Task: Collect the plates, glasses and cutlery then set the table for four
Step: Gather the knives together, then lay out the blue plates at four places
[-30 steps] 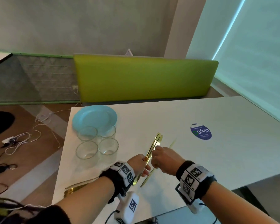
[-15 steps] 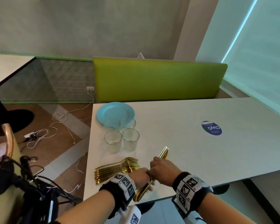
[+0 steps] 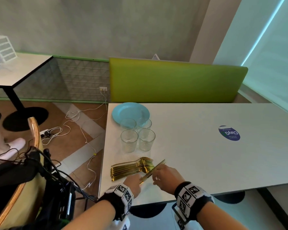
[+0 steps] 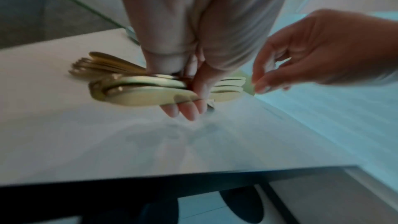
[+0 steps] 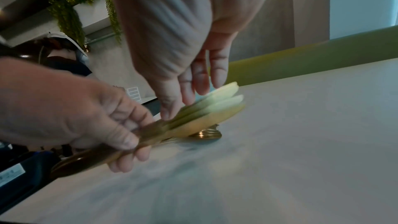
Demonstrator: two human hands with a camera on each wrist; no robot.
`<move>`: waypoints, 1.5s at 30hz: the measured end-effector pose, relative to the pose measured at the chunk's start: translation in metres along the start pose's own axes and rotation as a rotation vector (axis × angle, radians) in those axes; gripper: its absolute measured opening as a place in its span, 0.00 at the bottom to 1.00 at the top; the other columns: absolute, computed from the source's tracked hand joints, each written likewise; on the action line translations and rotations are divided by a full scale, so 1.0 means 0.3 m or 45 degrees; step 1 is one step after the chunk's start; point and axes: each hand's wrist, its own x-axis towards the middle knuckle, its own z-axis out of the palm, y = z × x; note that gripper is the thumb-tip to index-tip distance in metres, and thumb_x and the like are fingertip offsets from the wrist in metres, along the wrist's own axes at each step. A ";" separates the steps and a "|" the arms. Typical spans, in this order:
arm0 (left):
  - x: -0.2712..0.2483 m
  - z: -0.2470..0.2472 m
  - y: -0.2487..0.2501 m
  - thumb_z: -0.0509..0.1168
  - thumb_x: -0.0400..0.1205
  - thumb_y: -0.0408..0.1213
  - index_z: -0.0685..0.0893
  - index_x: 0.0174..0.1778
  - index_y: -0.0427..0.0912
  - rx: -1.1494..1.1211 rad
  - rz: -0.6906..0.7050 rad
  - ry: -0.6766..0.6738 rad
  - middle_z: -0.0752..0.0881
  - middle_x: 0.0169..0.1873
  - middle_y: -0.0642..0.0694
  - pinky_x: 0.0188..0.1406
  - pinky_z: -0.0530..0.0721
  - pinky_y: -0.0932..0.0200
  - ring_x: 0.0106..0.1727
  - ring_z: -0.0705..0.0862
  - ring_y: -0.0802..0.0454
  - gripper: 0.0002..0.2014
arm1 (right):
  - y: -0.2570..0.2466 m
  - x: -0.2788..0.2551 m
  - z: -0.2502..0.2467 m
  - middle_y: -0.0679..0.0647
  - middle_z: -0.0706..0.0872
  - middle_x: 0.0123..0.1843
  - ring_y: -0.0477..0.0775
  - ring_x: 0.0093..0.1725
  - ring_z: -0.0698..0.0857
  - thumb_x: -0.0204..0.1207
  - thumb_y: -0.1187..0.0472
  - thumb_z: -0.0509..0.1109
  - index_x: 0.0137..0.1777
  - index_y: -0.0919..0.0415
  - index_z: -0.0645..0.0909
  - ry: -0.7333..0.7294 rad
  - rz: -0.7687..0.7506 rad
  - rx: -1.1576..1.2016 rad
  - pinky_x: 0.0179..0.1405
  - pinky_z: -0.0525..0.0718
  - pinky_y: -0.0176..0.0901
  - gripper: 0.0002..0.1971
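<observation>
While our left hand (image 3: 134,181) grips a bundle of gold knives (image 3: 154,170) by the handles, our right hand (image 3: 165,175) hovers just beside their blades, fingers loosely spread and holding nothing. A pile of gold forks (image 3: 131,168) lies on the white worktop (image 3: 206,163) just left of the knives. Beyond the forks stand four glasses (image 3: 137,135), and behind those a blue plate (image 3: 130,111).

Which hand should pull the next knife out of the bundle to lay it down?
The right hand, probably. The left hand has its grip around the bundle of gold knives, while the right hand's fingers hang relaxed and empty beside the blades.
</observation>
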 end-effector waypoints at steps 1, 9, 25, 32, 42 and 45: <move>-0.001 -0.003 -0.024 0.52 0.85 0.28 0.75 0.66 0.41 0.082 -0.010 0.016 0.80 0.67 0.38 0.66 0.75 0.57 0.68 0.79 0.44 0.15 | 0.007 -0.003 -0.006 0.52 0.81 0.63 0.52 0.66 0.77 0.80 0.55 0.63 0.58 0.56 0.83 -0.001 0.033 0.008 0.60 0.77 0.43 0.12; -0.011 0.013 -0.132 0.51 0.82 0.20 0.69 0.71 0.36 0.428 0.169 0.089 0.75 0.68 0.40 0.65 0.74 0.57 0.69 0.75 0.45 0.21 | 0.092 -0.067 -0.016 0.51 0.83 0.60 0.50 0.64 0.77 0.81 0.54 0.62 0.59 0.55 0.83 0.044 0.213 0.000 0.56 0.76 0.39 0.12; 0.034 0.019 -0.149 0.47 0.85 0.26 0.77 0.69 0.35 0.663 0.165 0.058 0.79 0.66 0.37 0.67 0.78 0.50 0.68 0.79 0.40 0.20 | 0.117 -0.122 -0.023 0.50 0.84 0.58 0.49 0.63 0.78 0.81 0.54 0.62 0.57 0.55 0.83 0.075 0.352 0.000 0.56 0.76 0.39 0.12; 0.041 -0.013 -0.130 0.50 0.84 0.28 0.74 0.66 0.30 0.662 0.096 0.026 0.80 0.57 0.37 0.65 0.76 0.50 0.65 0.80 0.37 0.16 | 0.121 -0.144 -0.034 0.50 0.84 0.59 0.48 0.63 0.79 0.81 0.54 0.62 0.57 0.54 0.84 0.074 0.389 0.001 0.55 0.76 0.38 0.12; 0.034 -0.030 -0.124 0.51 0.83 0.22 0.75 0.71 0.38 0.597 0.186 0.122 0.78 0.64 0.37 0.65 0.79 0.53 0.65 0.80 0.41 0.21 | 0.146 -0.155 -0.055 0.49 0.85 0.59 0.48 0.63 0.80 0.81 0.54 0.63 0.57 0.53 0.84 0.045 0.452 -0.013 0.58 0.77 0.39 0.11; 0.037 -0.056 -0.115 0.55 0.83 0.25 0.78 0.65 0.35 0.643 0.209 0.129 0.79 0.62 0.39 0.61 0.79 0.51 0.65 0.79 0.42 0.16 | 0.153 -0.140 -0.065 0.49 0.84 0.59 0.48 0.63 0.80 0.81 0.54 0.63 0.57 0.53 0.84 0.044 0.463 -0.003 0.58 0.77 0.39 0.11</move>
